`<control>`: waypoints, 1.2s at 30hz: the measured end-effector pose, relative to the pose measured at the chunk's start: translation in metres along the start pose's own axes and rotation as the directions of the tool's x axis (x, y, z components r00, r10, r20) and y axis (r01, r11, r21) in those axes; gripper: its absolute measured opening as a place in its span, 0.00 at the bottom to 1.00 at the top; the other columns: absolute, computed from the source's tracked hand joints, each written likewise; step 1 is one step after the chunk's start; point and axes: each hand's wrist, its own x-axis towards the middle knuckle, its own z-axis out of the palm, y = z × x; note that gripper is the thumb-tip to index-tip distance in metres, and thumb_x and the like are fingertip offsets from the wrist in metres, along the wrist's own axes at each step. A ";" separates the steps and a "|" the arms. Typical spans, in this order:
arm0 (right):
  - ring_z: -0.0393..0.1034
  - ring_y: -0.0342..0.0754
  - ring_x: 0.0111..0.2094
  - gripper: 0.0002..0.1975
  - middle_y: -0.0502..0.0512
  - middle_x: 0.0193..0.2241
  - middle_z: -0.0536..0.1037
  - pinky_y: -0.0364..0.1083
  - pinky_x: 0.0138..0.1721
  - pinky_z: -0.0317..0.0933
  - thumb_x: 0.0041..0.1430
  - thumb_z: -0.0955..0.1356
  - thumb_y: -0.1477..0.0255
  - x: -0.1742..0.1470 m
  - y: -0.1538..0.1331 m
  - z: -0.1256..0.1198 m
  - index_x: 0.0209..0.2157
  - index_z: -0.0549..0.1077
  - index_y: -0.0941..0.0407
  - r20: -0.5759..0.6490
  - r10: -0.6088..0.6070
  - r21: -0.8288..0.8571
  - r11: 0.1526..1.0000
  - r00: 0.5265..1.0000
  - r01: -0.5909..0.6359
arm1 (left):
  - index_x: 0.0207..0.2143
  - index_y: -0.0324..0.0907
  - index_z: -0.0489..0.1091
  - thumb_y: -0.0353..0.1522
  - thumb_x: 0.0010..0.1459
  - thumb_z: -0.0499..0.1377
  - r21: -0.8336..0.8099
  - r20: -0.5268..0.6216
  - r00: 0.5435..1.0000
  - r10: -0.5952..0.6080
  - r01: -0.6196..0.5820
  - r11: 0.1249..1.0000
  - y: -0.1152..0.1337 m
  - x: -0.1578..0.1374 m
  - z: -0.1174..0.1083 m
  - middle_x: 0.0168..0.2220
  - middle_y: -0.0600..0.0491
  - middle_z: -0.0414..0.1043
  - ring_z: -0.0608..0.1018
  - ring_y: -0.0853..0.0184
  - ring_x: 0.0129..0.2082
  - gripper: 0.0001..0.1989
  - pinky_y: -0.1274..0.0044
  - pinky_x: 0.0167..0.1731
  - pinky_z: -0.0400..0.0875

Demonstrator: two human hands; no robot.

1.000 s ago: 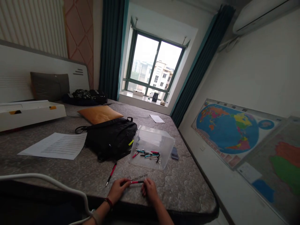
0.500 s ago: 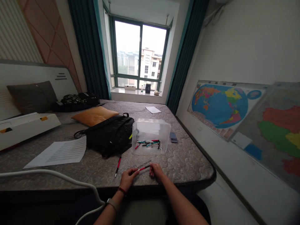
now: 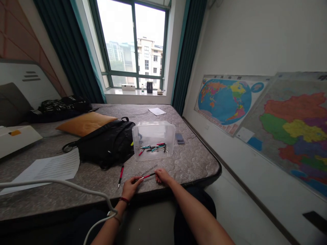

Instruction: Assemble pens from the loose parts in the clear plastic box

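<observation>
Between my two hands lies a red and black pen [image 3: 148, 176], held just above the near edge of the mattress [image 3: 194, 163]. My left hand [image 3: 130, 187] pinches its left end, and my right hand [image 3: 162, 176] is closed around the right end. Left of my hands, a second red and black pen [image 3: 121, 176] rests on the mattress. Beyond them stands a clear plastic box [image 3: 154, 132], with several pens [image 3: 155, 147] in red, teal, black and white lying at its bottom.
A black backpack [image 3: 107, 146] touches or nearly touches the box's left side. Small dark cases [image 3: 180, 138] sit to its right. Printed sheets [image 3: 51, 166] lie at left, near an orange cushion [image 3: 87, 123]. A white cable [image 3: 76, 186] crosses in front of my left arm.
My view has turned to the right and tilted slightly down, so everything appears shifted left. Both hands still hold the same pen in nearly the same pose.
</observation>
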 end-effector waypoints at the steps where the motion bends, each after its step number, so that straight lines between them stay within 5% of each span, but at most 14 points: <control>1: 0.57 0.38 0.12 0.18 0.47 0.12 0.66 0.38 0.15 0.47 0.62 0.62 0.64 0.001 0.000 0.001 0.20 0.65 0.57 0.003 0.001 -0.008 1.000 1.000 -0.001 | 0.35 0.36 0.80 0.49 0.39 0.69 -0.006 0.004 1.000 -0.019 0.019 1.000 0.000 0.001 -0.001 0.27 0.48 0.78 0.78 0.62 0.30 0.27 0.74 0.33 0.71; 10: 0.57 0.39 0.12 0.23 0.47 0.12 0.66 0.38 0.14 0.48 0.64 0.59 0.56 0.007 0.004 0.007 0.21 0.64 0.57 -0.027 -0.004 -0.023 1.000 1.000 0.003 | 0.42 0.34 0.77 0.48 0.36 0.72 -0.136 0.055 0.989 -0.139 0.146 0.980 0.000 0.012 -0.010 0.27 0.49 0.78 0.79 0.65 0.29 0.34 0.78 0.27 0.70; 17: 0.61 0.39 0.12 0.26 0.49 0.14 0.69 0.38 0.14 0.50 0.63 0.61 0.52 0.004 0.000 0.003 0.21 0.66 0.58 0.017 -0.007 0.011 1.000 1.000 0.007 | 0.36 0.34 0.74 0.34 0.44 0.73 -0.324 0.014 0.943 -0.331 0.318 0.891 -0.011 0.017 -0.013 0.29 0.47 0.78 0.80 0.68 0.26 0.18 0.79 0.26 0.76; 26: 0.63 0.38 0.13 0.25 0.51 0.17 0.73 0.37 0.14 0.52 0.62 0.62 0.53 0.013 0.005 -0.005 0.24 0.69 0.59 0.111 -0.008 -0.003 1.000 0.994 0.009 | 0.36 0.35 0.70 0.32 0.41 0.74 -0.372 -0.015 0.945 -0.328 0.299 0.879 -0.026 0.020 -0.010 0.28 0.50 0.77 0.80 0.69 0.24 0.21 0.81 0.21 0.75; 36: 0.64 0.36 0.14 0.21 0.49 0.22 0.77 0.36 0.15 0.54 0.61 0.65 0.54 0.012 0.011 0.000 0.29 0.71 0.59 0.137 -0.054 -0.054 0.997 0.989 0.062 | 0.39 0.39 0.67 0.39 0.43 0.71 -0.389 -0.183 0.950 -0.254 0.167 0.906 -0.026 0.018 0.004 0.32 0.52 0.77 0.78 0.72 0.21 0.24 0.82 0.18 0.70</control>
